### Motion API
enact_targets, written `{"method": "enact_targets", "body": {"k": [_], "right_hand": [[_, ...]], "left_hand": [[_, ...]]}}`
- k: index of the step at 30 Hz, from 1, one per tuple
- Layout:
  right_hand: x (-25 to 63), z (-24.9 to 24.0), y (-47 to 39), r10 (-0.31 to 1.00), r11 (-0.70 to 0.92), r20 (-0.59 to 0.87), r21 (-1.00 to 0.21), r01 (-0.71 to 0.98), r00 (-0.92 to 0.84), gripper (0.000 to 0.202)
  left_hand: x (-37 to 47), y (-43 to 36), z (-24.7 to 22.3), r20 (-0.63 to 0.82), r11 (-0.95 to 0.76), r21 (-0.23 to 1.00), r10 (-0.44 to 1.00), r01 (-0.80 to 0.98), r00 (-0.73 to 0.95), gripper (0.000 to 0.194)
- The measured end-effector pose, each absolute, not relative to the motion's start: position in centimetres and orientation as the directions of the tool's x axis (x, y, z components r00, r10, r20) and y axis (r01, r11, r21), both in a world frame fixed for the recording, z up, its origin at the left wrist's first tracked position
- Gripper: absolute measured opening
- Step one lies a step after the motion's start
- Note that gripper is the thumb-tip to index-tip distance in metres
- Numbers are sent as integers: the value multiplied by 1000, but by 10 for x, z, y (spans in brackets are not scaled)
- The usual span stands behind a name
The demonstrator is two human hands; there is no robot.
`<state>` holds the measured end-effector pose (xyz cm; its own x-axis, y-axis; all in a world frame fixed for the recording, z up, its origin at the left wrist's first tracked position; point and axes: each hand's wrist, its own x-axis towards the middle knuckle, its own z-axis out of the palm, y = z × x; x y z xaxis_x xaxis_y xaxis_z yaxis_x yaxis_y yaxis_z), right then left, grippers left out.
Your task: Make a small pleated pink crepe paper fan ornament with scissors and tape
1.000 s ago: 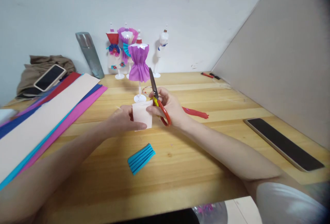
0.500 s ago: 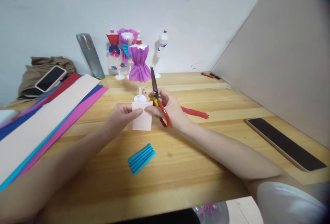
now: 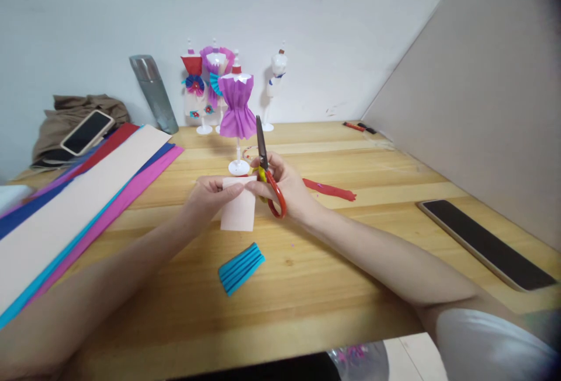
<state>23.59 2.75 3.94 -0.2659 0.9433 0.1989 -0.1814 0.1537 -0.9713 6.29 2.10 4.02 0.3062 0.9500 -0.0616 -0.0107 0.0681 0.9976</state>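
A pale pink paper piece [image 3: 237,211] hangs between both hands, its top edge folded over. My left hand [image 3: 214,194] pinches its left side, thumb in front. My right hand [image 3: 284,185] pinches the top right of the paper and also holds red and yellow scissors [image 3: 276,194], their dark blades pointing up. A pleated blue piece [image 3: 241,268] lies on the wooden table [image 3: 324,287] below the hands. Just behind the paper stands a small mannequin in a purple dress [image 3: 238,103]. A red strip [image 3: 331,189] lies right of my right hand.
Long coloured paper strips [image 3: 87,188] cover the left side, beside a phone [image 3: 87,132] on brown cloth [image 3: 85,109]. A bottle [image 3: 154,94] and more dressed mannequins [image 3: 196,89] stand at the back. A dark flat device [image 3: 486,243] lies at right.
The paper has shifted slightly down and left, and more of its length hangs below the fingers. Both hands keep hold of it, and the scissors moved slightly with my right hand.
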Motion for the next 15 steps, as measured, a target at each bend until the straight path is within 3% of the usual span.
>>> {"method": "enact_targets", "body": {"k": [5,15], "right_hand": [[236,38,29,947,165,204,-972,-168,-249,42],[244,40,37,925,199,226,-973,-119,-304,42]], "left_hand": [[62,20,44,-3,12,1000,945,-28,327,34],[62,20,38,-127,160,983,948,-92,291,32]]}}
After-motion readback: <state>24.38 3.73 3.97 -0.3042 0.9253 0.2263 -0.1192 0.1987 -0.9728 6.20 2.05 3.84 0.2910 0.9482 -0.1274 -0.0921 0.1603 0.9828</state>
